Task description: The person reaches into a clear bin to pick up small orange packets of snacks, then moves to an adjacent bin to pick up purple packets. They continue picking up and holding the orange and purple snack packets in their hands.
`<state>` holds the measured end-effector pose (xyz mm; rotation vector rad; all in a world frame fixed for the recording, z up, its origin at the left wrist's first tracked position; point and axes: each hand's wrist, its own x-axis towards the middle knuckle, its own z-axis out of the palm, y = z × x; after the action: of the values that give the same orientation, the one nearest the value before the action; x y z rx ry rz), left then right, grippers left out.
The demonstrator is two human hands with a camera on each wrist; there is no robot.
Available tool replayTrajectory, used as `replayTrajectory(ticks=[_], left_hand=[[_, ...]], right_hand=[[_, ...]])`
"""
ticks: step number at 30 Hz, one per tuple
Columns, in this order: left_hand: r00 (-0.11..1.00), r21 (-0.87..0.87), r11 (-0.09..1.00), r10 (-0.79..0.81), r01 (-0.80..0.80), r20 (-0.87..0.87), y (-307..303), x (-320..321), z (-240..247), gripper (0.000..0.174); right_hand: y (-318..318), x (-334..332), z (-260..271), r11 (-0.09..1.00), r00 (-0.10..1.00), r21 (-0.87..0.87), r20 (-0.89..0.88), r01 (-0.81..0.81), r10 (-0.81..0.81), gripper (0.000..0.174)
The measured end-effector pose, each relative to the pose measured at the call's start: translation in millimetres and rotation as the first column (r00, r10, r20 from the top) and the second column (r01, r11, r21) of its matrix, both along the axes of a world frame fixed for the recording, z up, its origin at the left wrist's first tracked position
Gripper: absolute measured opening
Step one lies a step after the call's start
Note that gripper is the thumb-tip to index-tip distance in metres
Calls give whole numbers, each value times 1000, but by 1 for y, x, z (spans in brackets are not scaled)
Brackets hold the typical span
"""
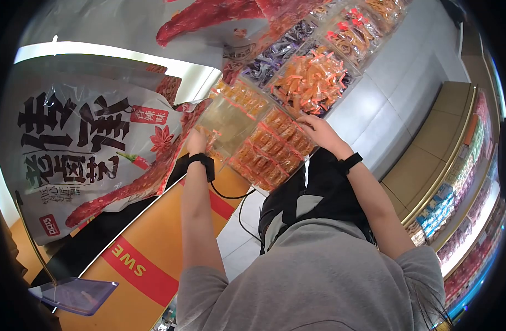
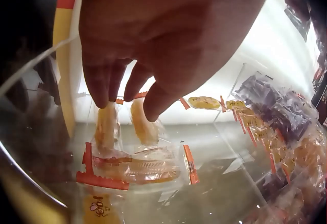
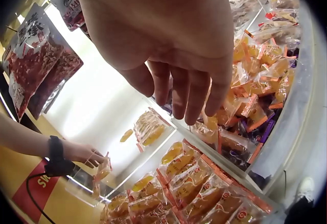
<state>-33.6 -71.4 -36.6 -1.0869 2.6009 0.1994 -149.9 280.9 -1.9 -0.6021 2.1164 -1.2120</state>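
Observation:
My left hand point(image 1: 196, 142) reaches into a clear bin compartment point(image 1: 236, 118) at its left end. In the left wrist view, its thumb and finger pinch the top of a small clear snack packet point(image 2: 145, 127) with orange contents. Another upright packet point(image 2: 106, 127) is right at the other fingertips, and a packet point(image 2: 153, 172) lies flat below them. My right hand point(image 1: 319, 131), fingers loosely bent and holding nothing, hangs at the divider beside neat rows of orange snack packets point(image 1: 272, 151). Loose orange packets point(image 3: 255, 81) lie heaped next to it.
Purple-wrapped packets point(image 1: 280, 49) fill a bin farther back. A large printed snack bag point(image 1: 93, 149) stands at the left, over an orange counter panel point(image 1: 148, 259). Curved shelves of goods point(image 1: 457, 187) line the right side, across the tiled floor point(image 1: 396, 94).

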Motion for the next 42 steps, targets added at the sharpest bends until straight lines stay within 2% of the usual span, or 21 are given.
replayTrajectory(ticks=[1, 3, 4, 6, 7, 9, 10, 12, 14, 16, 17, 19, 28, 32, 34, 38, 40, 41, 42], left_hand=[[1000, 3, 1000, -2, 2, -2, 18, -13, 28, 32], [968, 73, 976, -214, 206, 134, 44, -36, 75, 26], [967, 73, 976, -215, 207, 134, 44, -38, 71, 26], [997, 184, 981, -50, 60, -58, 40, -49, 51, 26], [997, 185, 981, -52, 62, -58, 36, -52, 40, 26], [927, -22, 938, -345, 346, -150, 24, -56, 17, 24], [925, -21, 937, -348, 349, -153, 19, -61, 6, 24], [929, -147, 933, -347, 328, -128, 17, -72, -4, 24], [907, -164, 916, -391, 367, -154, 12, -73, -19, 22], [892, -298, 843, -441, 449, 96, -1, -72, -49, 17], [888, -296, 839, -449, 456, 95, 5, -76, -40, 17], [904, -197, 900, -413, 388, -108, 23, -81, -11, 13], [907, -154, 929, -364, 336, -213, 23, -78, -17, 15], [897, -167, 917, -392, 363, -203, 19, -81, -22, 15], [902, -181, 901, -417, 394, -111, 20, -85, -20, 16], [886, -186, 889, -445, 419, -131, 19, -84, -23, 16], [894, -117, 935, -354, 335, -273, 15, -80, -31, 15], [896, -118, 936, -351, 330, -272, 14, -78, -30, 15], [858, -166, 899, -436, 405, -271, 12, -76, -28, 15]], right_hand=[[1, 0, 3, 1000, 1000, 1, 14, 1, -1, 22], [1, -1, 3, 1000, 1000, 15, 8, 3, -3, 22], [1, 0, 3, 1000, 1000, 26, 7, 4, -5, 22], [2, 0, 1, 1000, 1000, 19, 5, 4, -4, 22], [2, 1, -1, 1000, 1000, 10, 4, 2, -2, 22], [4, 2, -4, 1000, 1000, 20, 1, 4, -4, 22], [4, 2, -6, 1000, 1000, 27, -2, 6, -6, 22], [6, 2, -9, 1000, 1000, 18, -14, 12, -12, 23], [9, 2, -10, 1000, 1000, 9, -23, 21, -21, 23], [9, 0, -8, 999, 1000, 48, 22, 19, -20, 24], [10, 0, -9, 998, 999, 51, 22, 28, -29, 24], [10, 0, -12, 999, 1000, 47, 5, 17, -18, 24], [7, 0, -12, 999, 1000, 46, -7, 13, -12, 23], [5, -1, -10, 997, 999, 78, 54, 4, -8, 23], [6, 0, -14, 999, 1000, 45, -2, 12, -12, 23], [5, 0, -13, 998, 1000, 62, 23, 12, -13, 23], [5, 0, -14, 999, 1000, 40, -1, 13, -13, 22], [4, 0, -13, 999, 1000, 38, -1, 8, -8, 22], [3, 0, -10, 999, 1000, 31, 2, 9, -9, 22]])
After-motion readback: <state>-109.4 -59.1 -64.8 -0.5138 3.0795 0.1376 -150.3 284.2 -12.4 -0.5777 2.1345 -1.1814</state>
